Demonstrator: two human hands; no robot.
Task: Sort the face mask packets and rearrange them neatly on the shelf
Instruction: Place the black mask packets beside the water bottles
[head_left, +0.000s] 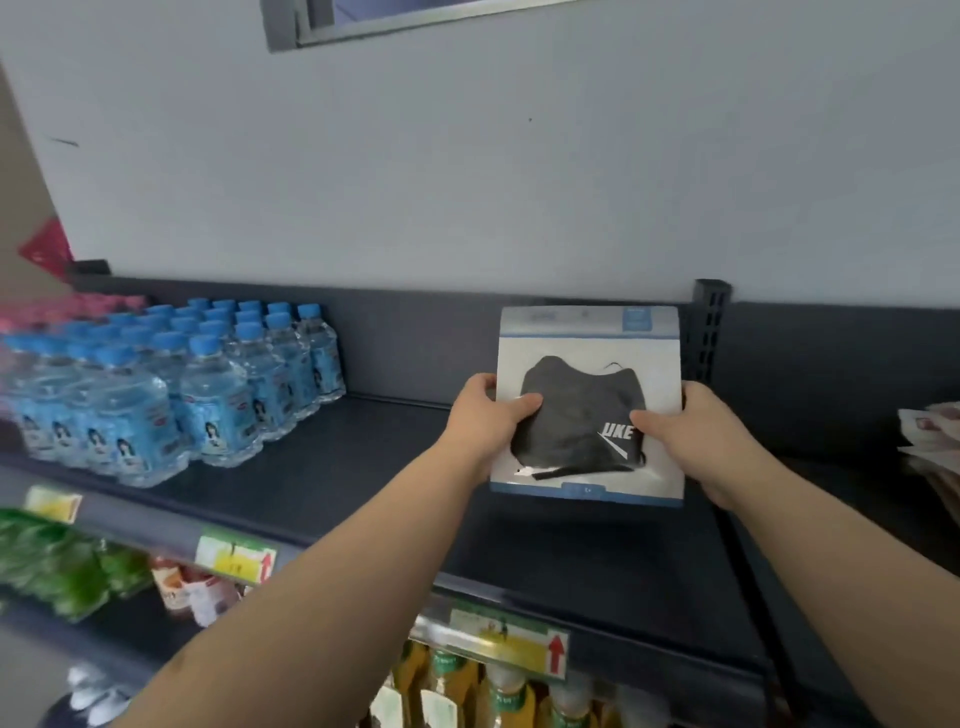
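Observation:
A clear face mask packet (587, 374) with a black mask and white lettering inside stands upright over the dark top shelf (363, 467), near the slotted shelf post (707, 327). My left hand (485, 415) grips its left edge, thumb across the front. On the opposite side my right hand (691, 431) grips the right edge the same way. Whether the packet's bottom edge touches the shelf, I cannot tell. More packets (932, 436) lie at the far right, cut off by the frame.
Several blue-capped water bottles (171, 384) crowd the left of the shelf. Price tags (506, 642) hang on its front rail. Green packs (57, 561) and yellow bottles (467, 691) fill the shelves below. A pale wall rises behind.

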